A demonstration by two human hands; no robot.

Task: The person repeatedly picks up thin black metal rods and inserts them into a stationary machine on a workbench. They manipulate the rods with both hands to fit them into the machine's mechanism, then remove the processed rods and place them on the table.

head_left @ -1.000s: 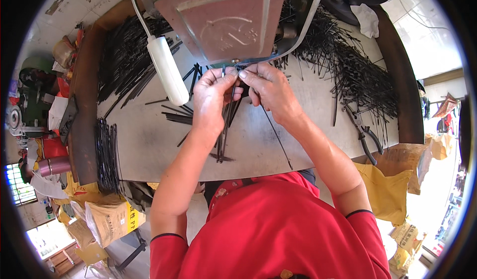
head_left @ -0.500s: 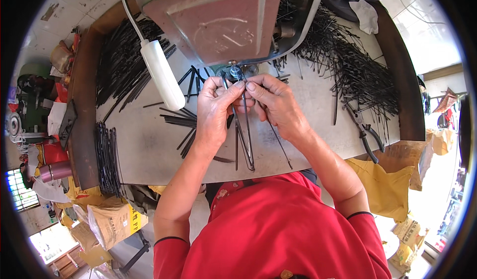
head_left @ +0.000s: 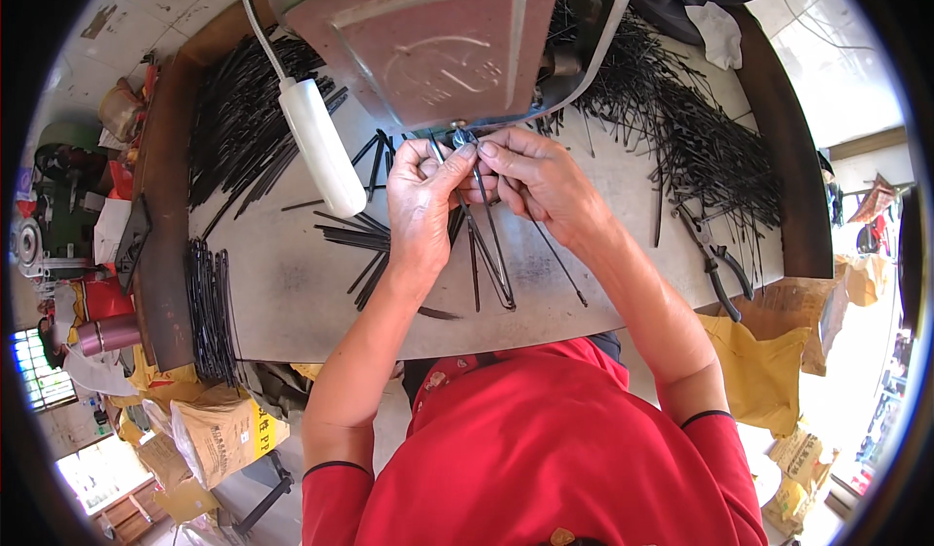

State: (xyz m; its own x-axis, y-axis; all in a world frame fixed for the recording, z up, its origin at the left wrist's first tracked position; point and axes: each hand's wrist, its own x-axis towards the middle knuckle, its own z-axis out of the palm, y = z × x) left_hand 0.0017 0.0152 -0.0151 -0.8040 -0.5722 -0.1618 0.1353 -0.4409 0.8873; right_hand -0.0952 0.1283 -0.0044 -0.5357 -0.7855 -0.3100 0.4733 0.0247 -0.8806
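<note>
My left hand (head_left: 420,200) and my right hand (head_left: 545,181) meet just beneath the head of a dull red machine (head_left: 428,54). Between them is a long black metal rod bent into a narrow V (head_left: 493,235), its closed end pointing back toward me. My left fingers pinch its upper end, where the tip meets the machine's small metal tool (head_left: 464,137). The fingers of my right hand are closed at the same spot, and a thinner black rod (head_left: 559,259) slants down from them. Exactly how the upper ends fit together is hidden by my fingers.
Black rods (head_left: 248,118) lie heaped at the back left, with a tangled pile (head_left: 705,147) at the right. Bent rods (head_left: 209,303) hang over the left front edge. Pliers (head_left: 717,259) rest near the right edge. A white lamp (head_left: 321,147) hangs left of the machine.
Both hands have edged up toward the machine's tool. The lower ends of the bent rod and the thinner rod have swung right and slightly away from me.
</note>
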